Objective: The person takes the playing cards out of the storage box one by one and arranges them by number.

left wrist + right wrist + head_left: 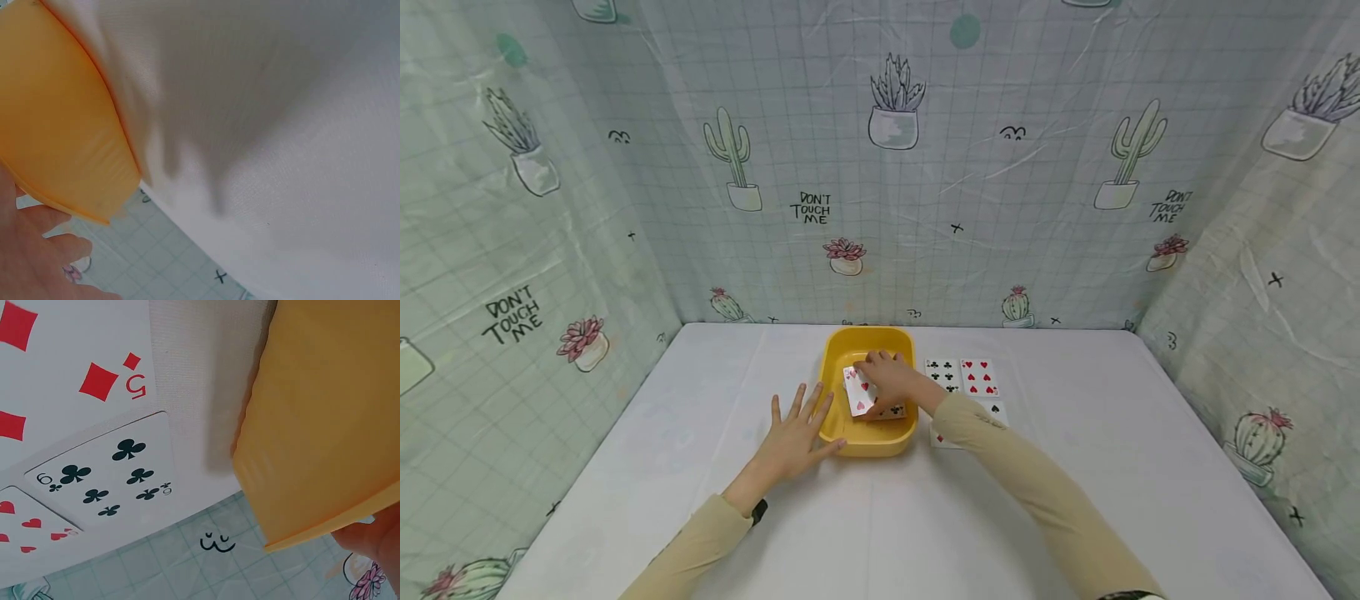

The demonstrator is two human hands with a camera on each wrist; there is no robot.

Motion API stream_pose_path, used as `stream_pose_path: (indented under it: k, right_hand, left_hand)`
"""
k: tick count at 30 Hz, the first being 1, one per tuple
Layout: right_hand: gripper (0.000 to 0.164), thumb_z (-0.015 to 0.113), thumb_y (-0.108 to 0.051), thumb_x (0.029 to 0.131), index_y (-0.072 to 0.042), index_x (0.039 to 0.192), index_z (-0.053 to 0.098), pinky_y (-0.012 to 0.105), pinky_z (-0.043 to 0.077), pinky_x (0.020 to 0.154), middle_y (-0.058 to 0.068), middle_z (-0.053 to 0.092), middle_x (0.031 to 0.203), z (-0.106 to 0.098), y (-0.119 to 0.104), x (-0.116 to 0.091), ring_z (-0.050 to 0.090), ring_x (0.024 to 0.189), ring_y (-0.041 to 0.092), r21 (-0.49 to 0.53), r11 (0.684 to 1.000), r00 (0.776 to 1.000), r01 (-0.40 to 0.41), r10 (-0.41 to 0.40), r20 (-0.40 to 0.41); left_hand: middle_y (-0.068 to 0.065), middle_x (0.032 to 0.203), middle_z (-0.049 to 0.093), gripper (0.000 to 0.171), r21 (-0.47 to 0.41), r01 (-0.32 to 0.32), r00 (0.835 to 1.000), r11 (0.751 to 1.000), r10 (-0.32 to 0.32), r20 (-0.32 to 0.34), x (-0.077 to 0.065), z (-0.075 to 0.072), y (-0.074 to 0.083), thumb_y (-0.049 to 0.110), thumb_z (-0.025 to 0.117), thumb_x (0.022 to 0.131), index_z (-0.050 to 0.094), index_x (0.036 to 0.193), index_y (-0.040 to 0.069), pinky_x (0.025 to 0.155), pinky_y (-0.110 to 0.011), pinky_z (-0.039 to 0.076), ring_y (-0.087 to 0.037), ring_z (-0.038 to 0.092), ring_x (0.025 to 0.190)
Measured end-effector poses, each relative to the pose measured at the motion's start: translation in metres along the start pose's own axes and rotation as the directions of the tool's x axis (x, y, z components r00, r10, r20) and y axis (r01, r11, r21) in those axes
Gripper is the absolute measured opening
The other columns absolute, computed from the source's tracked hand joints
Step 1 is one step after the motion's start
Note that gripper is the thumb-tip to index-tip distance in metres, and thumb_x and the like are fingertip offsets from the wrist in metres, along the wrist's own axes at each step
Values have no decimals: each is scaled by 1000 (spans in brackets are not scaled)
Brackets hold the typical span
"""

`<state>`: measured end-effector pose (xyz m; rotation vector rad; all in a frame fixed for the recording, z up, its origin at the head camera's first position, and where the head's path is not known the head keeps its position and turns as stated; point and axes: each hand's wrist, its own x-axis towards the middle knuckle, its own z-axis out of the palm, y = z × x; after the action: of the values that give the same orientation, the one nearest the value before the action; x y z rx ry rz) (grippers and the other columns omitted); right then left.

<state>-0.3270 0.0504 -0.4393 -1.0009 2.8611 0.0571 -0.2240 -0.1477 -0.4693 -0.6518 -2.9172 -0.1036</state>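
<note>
A yellow plastic basin [868, 448] holds several playing cards [893, 412]. Reaching into it from the right, my right hand [892, 385] grips a hearts card [854, 395] between thumb and fingers; its far part is hidden under the hand. My left hand [792, 443], fingers spread, rests against the basin's left rim. In the left wrist view those fingers [65, 249] lie along the rim. To the basin's right are a six of clubs [103, 478], a six of hearts [980, 377], a five of diamonds [56, 381] and a spades card [996, 409], partly behind my right sleeve.
All this stands on a white-covered table [700, 417]. Behind it and at both sides hangs a gridded cloth [880, 192] printed with potted plants. My right forearm [1030, 475] crosses above the table on the right.
</note>
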Motion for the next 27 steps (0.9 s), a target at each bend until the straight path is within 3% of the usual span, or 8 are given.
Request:
stream_pose_path:
  k: [8,17,27]
  right_hand:
    - [99,69,-59,64,-9,140,29,54,28,102,10,36,137,-8,3,-12,34,126,27,3,1000,999,8,-8,-51]
    - [99,68,-64,60,-8,136,36,51,31,96,8,40,133,-19,9,-28,34,123,25,-14,1000,989,-8,6,-146]
    - [95,70,-62,59,-11,133,40,50,28,96,8,40,129,-26,22,-48,32,120,26,16,999,983,-49,51,-174]
  left_hand:
    - [-11,150,16,80,-17,5,1000,1000,-5,1,-1,0,0,64,39,83,24,142,12,99,-68,11,-39,14,136]
    - [-11,150,17,80,-11,6,1000,1000,-7,-12,-1,1,0,64,39,83,23,142,12,99,-68,11,-39,14,136]
    - [-12,150,16,80,-37,6,1000,999,-6,0,-1,-1,2,62,40,83,24,142,10,98,-69,9,-38,10,137]
